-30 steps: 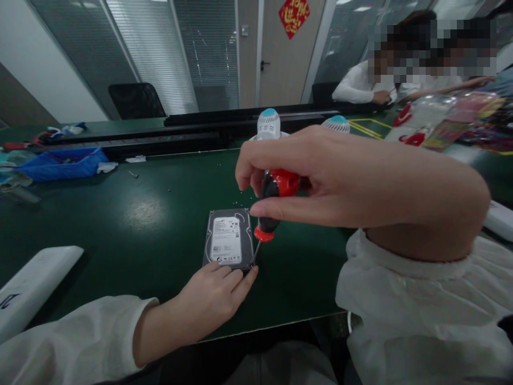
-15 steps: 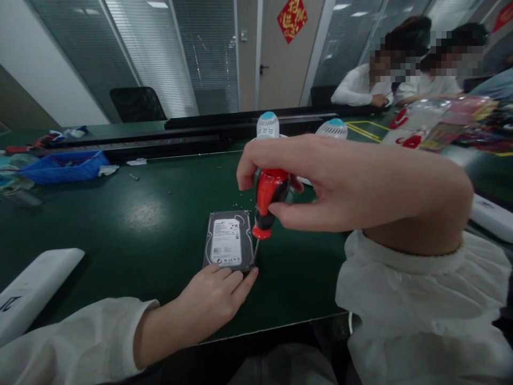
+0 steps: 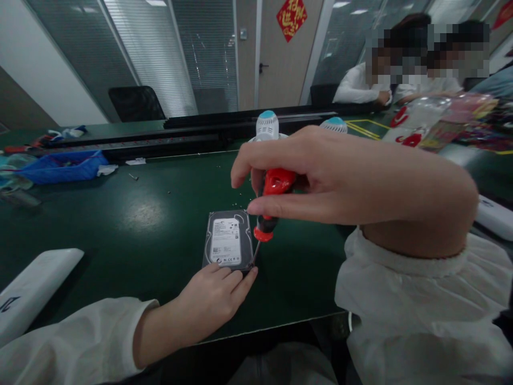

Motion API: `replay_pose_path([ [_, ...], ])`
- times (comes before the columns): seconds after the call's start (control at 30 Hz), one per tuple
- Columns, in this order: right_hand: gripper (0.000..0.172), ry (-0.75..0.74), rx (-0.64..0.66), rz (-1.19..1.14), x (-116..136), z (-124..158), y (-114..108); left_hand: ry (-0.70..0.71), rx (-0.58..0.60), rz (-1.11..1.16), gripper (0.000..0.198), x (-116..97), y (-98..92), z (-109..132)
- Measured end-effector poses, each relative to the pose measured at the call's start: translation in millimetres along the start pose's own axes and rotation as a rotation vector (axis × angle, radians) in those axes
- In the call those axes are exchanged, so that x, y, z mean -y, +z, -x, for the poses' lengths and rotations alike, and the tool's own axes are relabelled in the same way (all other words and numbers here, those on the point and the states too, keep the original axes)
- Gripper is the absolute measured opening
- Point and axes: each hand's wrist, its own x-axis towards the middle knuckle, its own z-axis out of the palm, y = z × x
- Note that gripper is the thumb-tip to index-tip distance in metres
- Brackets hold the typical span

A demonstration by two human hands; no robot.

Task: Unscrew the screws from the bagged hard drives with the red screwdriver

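Observation:
A hard drive with a white label lies flat on the green table, label up. My left hand grips its near edge, index finger stretched to the near right corner; the thumb is hidden. In my right hand is a red and black screwdriver, held by its handle between thumb and fingers. The screwdriver leans, its handle to the right, and its thin shaft reaches down to the drive's near right corner. Whether the tip sits in a screw is too small to tell. Several tiny screws lie beyond the drive.
A blue bin stands at the far left, a white device at the near left. Behind my right hand are white objects with blue tops. Bagged items lie at the right, and two people sit beyond. The table's front edge is close.
My right hand has shifted its grip on the screwdriver: the thumb has moved left across the handle, which leans further right. My left hand and the hard drive stay in place.

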Motion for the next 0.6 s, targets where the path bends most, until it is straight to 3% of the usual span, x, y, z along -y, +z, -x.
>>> replay_pose_path([
  [0.37,0.025,-0.007,0.0,-0.015,-1.8,0.6,1.5,0.01,0.03,0.007,0.041,0.8,1.0,0.4],
  [0.6,0.039,-0.044,-0.008,-0.037,-1.5,2.0,1.5,0.006,0.031,-0.003,0.039,0.7,2.5,0.4],
])
